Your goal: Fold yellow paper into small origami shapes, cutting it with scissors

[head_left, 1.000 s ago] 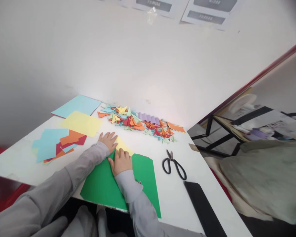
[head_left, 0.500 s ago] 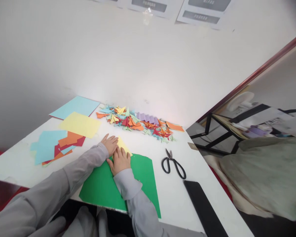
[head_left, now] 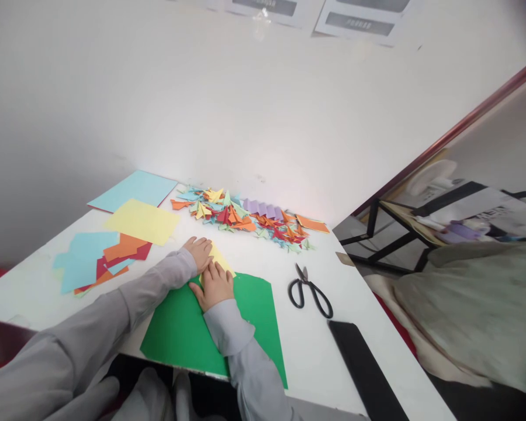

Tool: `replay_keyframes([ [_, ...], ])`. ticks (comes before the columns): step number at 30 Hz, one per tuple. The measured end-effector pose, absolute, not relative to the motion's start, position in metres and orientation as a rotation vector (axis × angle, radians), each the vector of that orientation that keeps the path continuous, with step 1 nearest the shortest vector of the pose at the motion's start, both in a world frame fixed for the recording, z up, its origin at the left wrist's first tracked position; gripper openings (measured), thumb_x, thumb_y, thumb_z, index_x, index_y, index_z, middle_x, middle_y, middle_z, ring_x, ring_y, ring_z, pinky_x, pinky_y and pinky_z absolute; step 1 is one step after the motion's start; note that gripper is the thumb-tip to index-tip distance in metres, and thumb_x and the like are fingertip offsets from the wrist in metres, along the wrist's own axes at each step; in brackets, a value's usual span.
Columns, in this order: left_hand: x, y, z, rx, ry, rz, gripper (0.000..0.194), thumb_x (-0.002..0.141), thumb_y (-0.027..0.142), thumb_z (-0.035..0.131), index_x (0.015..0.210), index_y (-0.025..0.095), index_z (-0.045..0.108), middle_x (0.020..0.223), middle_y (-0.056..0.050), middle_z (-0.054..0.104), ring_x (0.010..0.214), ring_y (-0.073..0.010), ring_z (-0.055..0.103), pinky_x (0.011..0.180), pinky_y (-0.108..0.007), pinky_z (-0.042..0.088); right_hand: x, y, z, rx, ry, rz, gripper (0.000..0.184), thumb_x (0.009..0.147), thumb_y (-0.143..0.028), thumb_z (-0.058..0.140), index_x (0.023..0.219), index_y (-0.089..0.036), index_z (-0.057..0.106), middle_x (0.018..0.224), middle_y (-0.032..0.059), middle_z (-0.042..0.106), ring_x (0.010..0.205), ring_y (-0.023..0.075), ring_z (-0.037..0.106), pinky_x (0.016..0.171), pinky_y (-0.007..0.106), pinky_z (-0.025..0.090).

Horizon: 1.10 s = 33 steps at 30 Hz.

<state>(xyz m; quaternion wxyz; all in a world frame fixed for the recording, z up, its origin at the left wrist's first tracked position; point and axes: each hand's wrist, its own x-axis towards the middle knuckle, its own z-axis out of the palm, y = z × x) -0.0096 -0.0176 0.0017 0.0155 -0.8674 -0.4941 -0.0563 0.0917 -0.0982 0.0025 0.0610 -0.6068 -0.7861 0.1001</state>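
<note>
While both hands lay over a small piece of thin yellow paper [head_left: 220,260], its smooth, matte surface showed as a slanting wedge beyond the fingers. The piece sat at the far edge of a green sheet [head_left: 256,316], part of it on the white table [head_left: 263,263]. The left hand [head_left: 199,254] rested on its left side, its grip loose and the fingers laid out nearly straight. The right hand [head_left: 217,285] lay just beside it, nearer the body, its grip wide, with fingers extended over the paper and the thumb set apart. Soft grey sleeves [head_left: 230,327] covered both wrists.

The green sheet was broad, flat and evenly coloured, with angled corners. To its right lay metal scissors [head_left: 305,282] with looped black handles and slightly parted blades, near a long, flat black slab [head_left: 366,368]. Along the wall ran a heap of small, sharply creased paper shapes [head_left: 234,218], pointed and many-coloured, with a pleated purple strip [head_left: 263,209] at its back. At left, flat blue and orange rectangles [head_left: 90,257] overlapped near a larger yellow sheet [head_left: 144,222].
</note>
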Motion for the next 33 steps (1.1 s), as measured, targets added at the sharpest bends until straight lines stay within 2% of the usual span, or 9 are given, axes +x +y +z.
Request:
replay_keyframes([
  [6, -0.002, -0.009, 0.004, -2.662, -1.522, -0.172, 0.050, 0.079, 0.045, 0.030, 0.107, 0.010, 0.050, 0.119, -0.015, 0.049, 0.112, -0.0264, 0.038, 0.093, -0.044, 0.022, 0.092, -0.099, 0.001, -1.820, -2.368, 0.319, 0.063, 0.076, -0.052, 0.039, 0.126, -0.015, 0.033, 0.134, 0.0122, 0.032, 0.125, 0.0246, 0.021, 0.098, 0.046, 0.015],
  [11, 0.001, -0.007, 0.004, -2.656, -1.569, -0.129, 0.052, 0.079, 0.047, 0.029, 0.111, 0.010, 0.048, 0.122, -0.015, 0.046, 0.116, -0.0267, 0.035, 0.095, -0.045, 0.020, 0.093, -0.099, 0.000, -1.814, -2.356, 0.325, 0.063, 0.076, -0.052, 0.038, 0.127, -0.016, 0.032, 0.135, 0.0102, 0.031, 0.125, 0.0246, 0.020, 0.098, 0.046, 0.016],
  [15, 0.000, -0.007, 0.002, -2.680, -1.617, -0.099, 0.052, 0.079, 0.045, 0.030, 0.115, 0.010, 0.044, 0.127, -0.013, 0.042, 0.118, -0.0257, 0.032, 0.096, -0.045, 0.019, 0.095, -0.101, 0.001, -1.766, -2.368, 0.270, 0.059, 0.078, -0.050, 0.035, 0.127, -0.016, 0.032, 0.134, 0.0108, 0.033, 0.124, 0.0241, 0.022, 0.097, 0.045, 0.017],
  [20, -0.004, -0.015, 0.001, -2.645, -1.601, -0.138, 0.043, 0.081, 0.040, 0.030, 0.107, 0.013, 0.052, 0.128, -0.011, 0.041, 0.121, -0.0250, 0.030, 0.097, -0.046, 0.019, 0.099, -0.100, 0.000, -1.729, -2.363, 0.251, 0.051, 0.081, -0.044, 0.033, 0.124, -0.017, 0.036, 0.132, 0.0107, 0.036, 0.121, 0.0241, 0.027, 0.095, 0.045, 0.019],
  [27, -0.011, -0.042, -0.003, -2.616, -1.562, -0.297, 0.032, 0.082, 0.024, 0.031, 0.097, 0.015, 0.059, 0.114, -0.007, 0.055, 0.112, -0.0226, 0.041, 0.094, -0.043, 0.026, 0.104, -0.095, -0.001, -1.688, -2.294, 0.262, 0.041, 0.083, -0.030, 0.032, 0.122, -0.020, 0.041, 0.129, 0.0042, 0.042, 0.118, 0.0194, 0.032, 0.093, 0.038, 0.021],
  [33, -0.012, -0.065, -0.011, -2.572, -1.507, -0.443, 0.027, 0.078, 0.021, 0.039, 0.092, 0.014, 0.062, 0.106, -0.008, 0.059, 0.105, -0.0232, 0.045, 0.093, -0.041, 0.026, 0.105, -0.092, -0.003, -1.689, -2.231, 0.306, 0.032, 0.083, -0.026, 0.034, 0.109, -0.024, 0.052, 0.126, 0.0013, 0.046, 0.113, 0.0173, 0.037, 0.090, 0.035, 0.023],
])
